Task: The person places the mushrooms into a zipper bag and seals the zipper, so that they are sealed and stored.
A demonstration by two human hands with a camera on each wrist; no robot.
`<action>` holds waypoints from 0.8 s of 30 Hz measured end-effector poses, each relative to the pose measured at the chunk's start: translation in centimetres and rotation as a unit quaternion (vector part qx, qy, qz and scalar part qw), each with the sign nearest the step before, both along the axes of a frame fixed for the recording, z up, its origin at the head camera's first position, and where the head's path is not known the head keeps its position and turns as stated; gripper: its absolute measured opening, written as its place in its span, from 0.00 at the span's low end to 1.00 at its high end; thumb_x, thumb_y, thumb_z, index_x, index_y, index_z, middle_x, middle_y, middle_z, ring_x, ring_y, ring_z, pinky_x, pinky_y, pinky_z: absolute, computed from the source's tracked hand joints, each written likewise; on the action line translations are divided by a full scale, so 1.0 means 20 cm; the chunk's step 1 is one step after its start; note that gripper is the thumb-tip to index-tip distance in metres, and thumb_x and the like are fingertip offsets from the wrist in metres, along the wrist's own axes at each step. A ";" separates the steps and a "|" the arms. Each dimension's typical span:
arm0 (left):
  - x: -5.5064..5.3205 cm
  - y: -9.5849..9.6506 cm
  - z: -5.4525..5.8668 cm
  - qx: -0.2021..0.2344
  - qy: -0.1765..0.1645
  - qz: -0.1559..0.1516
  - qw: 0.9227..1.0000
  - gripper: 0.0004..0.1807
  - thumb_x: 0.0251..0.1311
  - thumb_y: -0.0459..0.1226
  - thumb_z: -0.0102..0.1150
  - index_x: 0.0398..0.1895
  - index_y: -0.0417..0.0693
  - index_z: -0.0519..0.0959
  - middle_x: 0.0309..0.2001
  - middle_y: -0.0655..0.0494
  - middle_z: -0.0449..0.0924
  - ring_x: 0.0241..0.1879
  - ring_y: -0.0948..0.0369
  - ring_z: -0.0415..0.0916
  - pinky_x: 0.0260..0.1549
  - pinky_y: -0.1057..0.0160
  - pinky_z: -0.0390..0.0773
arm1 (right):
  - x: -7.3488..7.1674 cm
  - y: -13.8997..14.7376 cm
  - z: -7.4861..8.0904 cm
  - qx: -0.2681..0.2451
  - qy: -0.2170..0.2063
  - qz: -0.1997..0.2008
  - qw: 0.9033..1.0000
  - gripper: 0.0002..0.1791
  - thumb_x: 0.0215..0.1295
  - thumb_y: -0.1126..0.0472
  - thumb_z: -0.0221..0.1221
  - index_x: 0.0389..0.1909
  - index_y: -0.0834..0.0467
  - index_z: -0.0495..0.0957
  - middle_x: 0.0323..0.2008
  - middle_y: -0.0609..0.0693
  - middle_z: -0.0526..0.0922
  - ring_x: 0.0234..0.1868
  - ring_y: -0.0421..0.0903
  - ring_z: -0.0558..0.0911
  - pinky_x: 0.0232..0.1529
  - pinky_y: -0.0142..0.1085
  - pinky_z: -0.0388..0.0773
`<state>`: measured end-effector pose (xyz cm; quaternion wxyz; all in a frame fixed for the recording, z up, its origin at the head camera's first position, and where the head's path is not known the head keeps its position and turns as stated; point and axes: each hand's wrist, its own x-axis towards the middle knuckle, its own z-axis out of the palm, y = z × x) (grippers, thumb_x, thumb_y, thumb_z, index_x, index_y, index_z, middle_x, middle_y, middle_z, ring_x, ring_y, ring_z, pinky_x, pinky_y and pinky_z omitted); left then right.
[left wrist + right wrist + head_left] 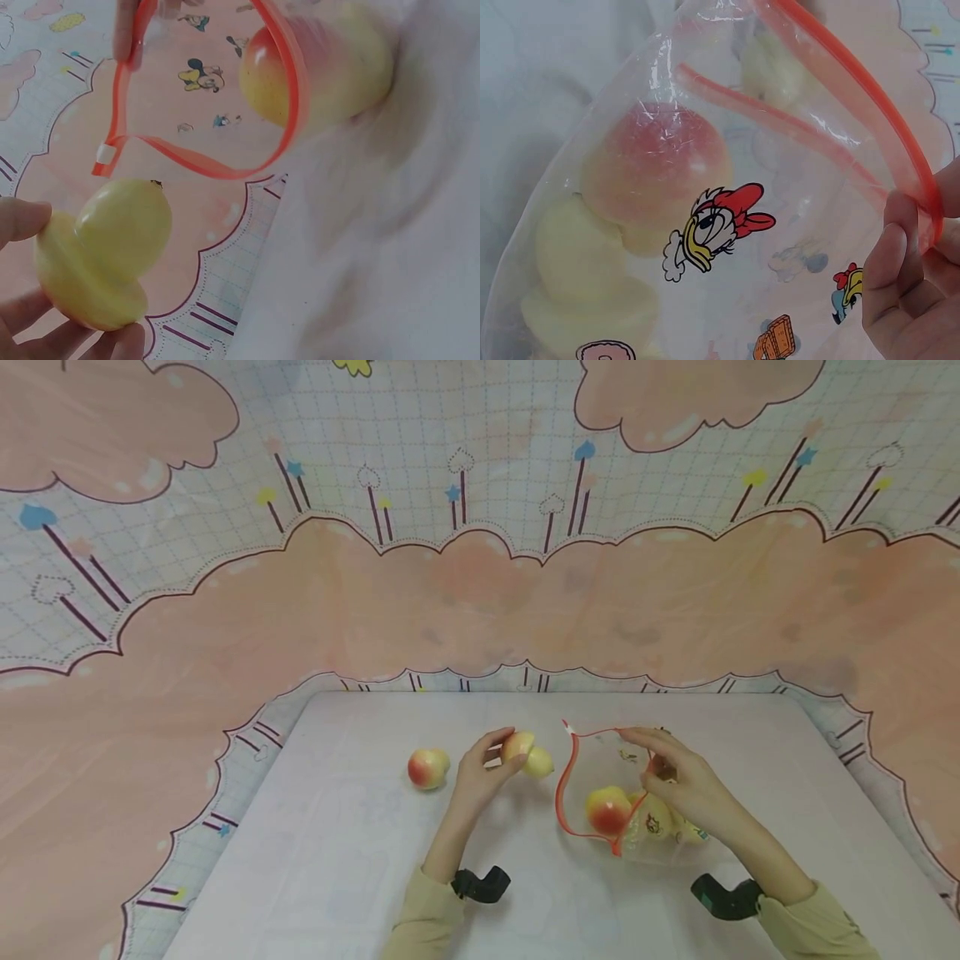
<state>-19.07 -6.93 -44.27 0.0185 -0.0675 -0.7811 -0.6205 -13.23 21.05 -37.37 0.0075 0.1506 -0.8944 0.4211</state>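
Observation:
My left hand (480,768) grips a smooth yellow two-lobed fruit (124,232) with a faint red blush, thumb on one side and fingers on the other. To its right, the mouth of a clear zip bag (606,758) gapes toward the fruit, which is outside it. With thumb and fingers my right hand (682,781) pinches the bag's orange rim (900,142). Cartoon figures are printed on the plastic. Inside lie a red-and-yellow fruit (608,811) and more yellow fruit (577,255), partly hidden by the print.
Another red-and-yellow fruit (428,769) lies on the white table (337,860), left of my left hand. A patterned pink cloth (465,602) hangs behind the table. Black mounts (482,885) are strapped to both wrists.

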 end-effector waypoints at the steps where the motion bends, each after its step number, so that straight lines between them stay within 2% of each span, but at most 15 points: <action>1: 0.01 0.00 0.01 0.004 -0.002 0.000 1.000 0.26 0.55 0.38 0.67 0.59 0.46 0.76 0.58 0.48 0.78 0.54 0.49 0.76 0.50 0.54 0.79 | 0.00 0.00 0.00 0.000 0.001 0.000 1.000 0.30 0.60 0.73 0.54 0.65 0.55 0.69 0.65 0.58 0.67 0.35 0.40 0.71 0.34 0.26 0.75; 8: 0.05 0.02 0.04 0.038 -0.012 0.001 0.999 0.26 0.55 0.37 0.67 0.59 0.46 0.76 0.59 0.49 0.77 0.54 0.51 0.74 0.49 0.58 0.79 | 0.00 0.00 -0.01 -0.007 0.011 0.004 1.000 0.30 0.59 0.74 0.54 0.64 0.57 0.70 0.64 0.58 0.68 0.34 0.38 0.72 0.35 0.26 0.74; 15: 0.10 0.06 0.06 0.052 0.006 0.001 0.999 0.26 0.55 0.34 0.66 0.59 0.42 0.75 0.59 0.45 0.77 0.54 0.51 0.75 0.46 0.66 0.80 | 0.00 0.00 -0.01 -0.008 0.015 0.006 1.000 0.30 0.59 0.74 0.54 0.64 0.57 0.70 0.64 0.58 0.68 0.33 0.38 0.72 0.34 0.26 0.75; 19: 0.11 0.08 0.05 0.058 0.013 0.001 0.998 0.26 0.55 0.31 0.65 0.59 0.40 0.75 0.59 0.43 0.76 0.54 0.49 0.75 0.46 0.65 0.80 | 0.00 0.00 -0.01 -0.009 0.014 0.006 1.000 0.30 0.59 0.74 0.54 0.64 0.57 0.70 0.64 0.58 0.68 0.34 0.38 0.72 0.34 0.26 0.75; 24: 0.15 0.11 0.07 0.063 0.028 -0.003 0.998 0.25 0.55 0.33 0.65 0.59 0.42 0.75 0.58 0.44 0.76 0.54 0.49 0.75 0.47 0.64 0.80 | 0.00 0.00 -0.01 -0.009 0.010 0.006 1.000 0.30 0.59 0.74 0.54 0.64 0.57 0.70 0.65 0.58 0.68 0.34 0.38 0.72 0.34 0.27 0.74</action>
